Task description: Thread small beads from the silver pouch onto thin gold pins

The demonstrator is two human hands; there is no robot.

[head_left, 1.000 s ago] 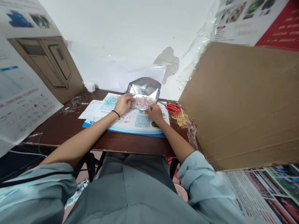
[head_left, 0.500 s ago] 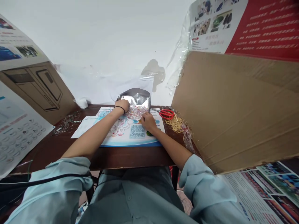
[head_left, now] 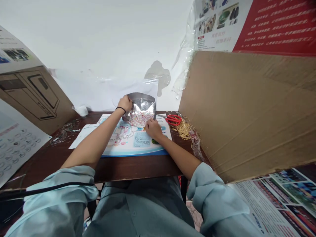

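A silver foil pouch with a grey rim lies spread on the printed sheet, facing me. Small pink, white and clear beads fill its lower part. My left hand, with a black band at the wrist, is closed on the pouch's upper left edge. At the pouch's lower right corner, my right hand rests low with its fingertips drawn together. Whatever those fingertips hold is too small to make out. Several more beads on thin strands seem to lie on the printed sheet left of the right hand.
Red-handled scissors lie right of the pouch, beside a heap of thin golden sticks. Clear threads tangle at the left. Cardboard panels wall in the brown table on both sides.
My left hand has moved up and outward from the pouch's inner left side to its upper left edge. The right hand stays by the lower right corner. The view has shifted slightly.
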